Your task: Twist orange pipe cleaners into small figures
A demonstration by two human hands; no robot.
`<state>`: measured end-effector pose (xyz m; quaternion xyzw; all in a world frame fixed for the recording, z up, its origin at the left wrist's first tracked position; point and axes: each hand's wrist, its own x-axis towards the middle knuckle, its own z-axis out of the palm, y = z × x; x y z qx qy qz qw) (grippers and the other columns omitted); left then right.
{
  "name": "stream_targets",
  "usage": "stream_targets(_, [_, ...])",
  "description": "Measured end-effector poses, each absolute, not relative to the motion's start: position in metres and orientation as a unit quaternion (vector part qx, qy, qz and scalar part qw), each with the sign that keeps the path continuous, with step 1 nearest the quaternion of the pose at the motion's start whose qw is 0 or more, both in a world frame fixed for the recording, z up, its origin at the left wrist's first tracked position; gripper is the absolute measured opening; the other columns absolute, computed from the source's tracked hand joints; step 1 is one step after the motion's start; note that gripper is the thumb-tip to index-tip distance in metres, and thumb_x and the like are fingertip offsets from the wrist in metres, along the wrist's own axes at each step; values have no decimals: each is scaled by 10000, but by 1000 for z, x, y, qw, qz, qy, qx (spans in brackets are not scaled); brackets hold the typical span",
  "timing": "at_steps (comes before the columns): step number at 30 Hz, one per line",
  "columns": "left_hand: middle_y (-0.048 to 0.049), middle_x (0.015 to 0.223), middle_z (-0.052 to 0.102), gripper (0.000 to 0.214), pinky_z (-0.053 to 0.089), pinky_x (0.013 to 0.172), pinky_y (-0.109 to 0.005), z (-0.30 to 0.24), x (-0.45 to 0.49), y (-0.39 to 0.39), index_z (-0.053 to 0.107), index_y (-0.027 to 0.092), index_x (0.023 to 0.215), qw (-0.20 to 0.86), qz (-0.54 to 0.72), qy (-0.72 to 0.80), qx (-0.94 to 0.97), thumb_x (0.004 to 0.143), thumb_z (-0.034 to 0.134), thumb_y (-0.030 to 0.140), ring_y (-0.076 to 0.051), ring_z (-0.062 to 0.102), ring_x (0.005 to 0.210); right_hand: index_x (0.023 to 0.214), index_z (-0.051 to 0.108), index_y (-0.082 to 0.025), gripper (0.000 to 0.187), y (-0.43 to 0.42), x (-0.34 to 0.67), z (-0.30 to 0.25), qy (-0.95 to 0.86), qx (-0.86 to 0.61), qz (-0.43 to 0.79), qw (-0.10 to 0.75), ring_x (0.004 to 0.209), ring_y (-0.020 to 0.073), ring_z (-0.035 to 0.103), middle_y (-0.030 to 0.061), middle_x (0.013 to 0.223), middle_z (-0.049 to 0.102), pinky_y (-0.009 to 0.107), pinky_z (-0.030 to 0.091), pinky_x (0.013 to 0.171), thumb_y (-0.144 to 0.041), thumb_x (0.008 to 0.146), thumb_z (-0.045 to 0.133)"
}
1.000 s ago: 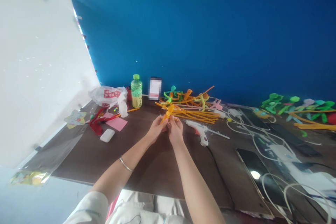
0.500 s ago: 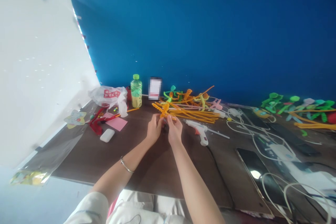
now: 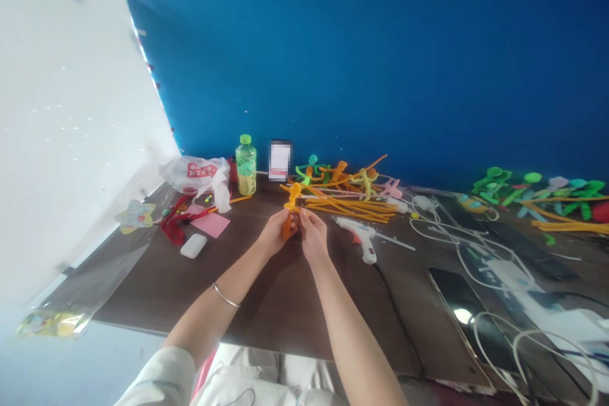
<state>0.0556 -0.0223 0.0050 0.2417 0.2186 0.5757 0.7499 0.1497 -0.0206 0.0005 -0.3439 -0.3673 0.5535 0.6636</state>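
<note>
Upright now, the orange pipe-cleaner figure (image 3: 291, 206) has swung up from its slant across the pile, and our left hand (image 3: 275, 233) and right hand (image 3: 313, 238) have closed in around its lower end. We find the figure just left of the hot glue gun (image 3: 359, 240), held clear of the bench (image 3: 361, 304), its head standing above our hands.

Each grip is clenched: both hands pinch the figure's lower part from either side, and the fingers (image 3: 303, 219) of the right hand press in against it. Exactly how the stems run inside our hands is hidden from us.

Beyond the hot glue gun, on its far side, lies the loose pile of orange pipe cleaners (image 3: 349, 206). Further left of the gun we see the green-capped bottle (image 3: 246, 166), the pink paper (image 3: 209, 224) and the white pouch (image 3: 193, 245), while the dark phone (image 3: 469, 304) lies to its right among white cables (image 3: 485, 266).

We judge that the step in hand is the shaping of this figure's lower end, probably by twisting its stems together. The next move seems to call for a firm hold while any loose ends are wrapped tight and the figure's form is checked.
</note>
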Motion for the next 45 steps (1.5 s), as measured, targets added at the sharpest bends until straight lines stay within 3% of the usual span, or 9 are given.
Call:
stream_targets(7, [68,509,269,230,335,492,-180,15,53,-28,478,133,672,848,466,163,192,818,515,307,-34,304,423,726,586,-184,314,-21,153,5,-354,-357,561,658,603,135,603,-14,632,624,244,484,535,-448,611,711])
stream_targets(11, [71,499,193,245,308,473,-201,14,53,-30,414,155,612,846,452,177,218,832,470,245,-42,219,397,707,521,-201,332,-25,150,8,-343,-356,584,644,539,126,588,-36,595,592,232,465,468,-471,623,694])
stream_targets(14, [78,492,161,287,280,451,-208,11,56,-29,411,162,619,821,459,204,271,835,467,343,-45,190,387,733,515,-205,334,-26,149,8,-337,-364,585,642,491,113,564,-46,590,587,224,437,431,-477,633,682])
stream_targets(17, [83,483,212,336,261,446,-209,8,62,-29,451,159,668,768,488,241,337,769,536,468,-42,240,395,742,526,-201,329,-24,150,6,-322,-372,563,664,534,122,583,-45,601,595,235,453,476,-461,626,691])
stream_targets(22, [71,523,399,367,290,467,-213,2,70,-31,494,165,838,588,563,356,459,696,609,483,-54,356,434,737,545,-181,333,-22,149,3,-322,-389,520,689,628,153,610,-20,625,615,267,478,557,-461,626,688])
stream_targets(28, [14,618,504,334,361,557,-222,3,65,-31,544,147,707,429,602,447,504,761,520,476,-85,458,564,748,614,-155,307,-20,147,1,-332,-386,495,704,678,123,597,-4,721,647,266,466,679,-404,603,721])
stream_targets(35, [32,567,423,365,319,500,-210,6,67,-30,485,148,649,607,614,323,388,744,551,495,-61,380,506,654,589,-173,264,-24,147,7,-336,-337,568,671,464,86,497,-34,560,579,225,404,461,-387,598,734])
stream_targets(39, [63,486,235,379,308,472,-212,10,64,-30,474,161,650,713,555,263,339,766,515,519,-63,294,453,730,607,-189,265,-26,150,9,-351,-330,599,640,454,91,516,-26,612,611,216,397,420,-420,638,699])
stream_targets(45, [59,456,146,416,343,486,-221,13,54,-28,375,181,560,771,473,243,351,823,432,498,-78,282,435,749,568,-207,314,-29,152,12,-369,-326,627,603,377,88,493,-36,585,606,204,361,346,-463,623,698])
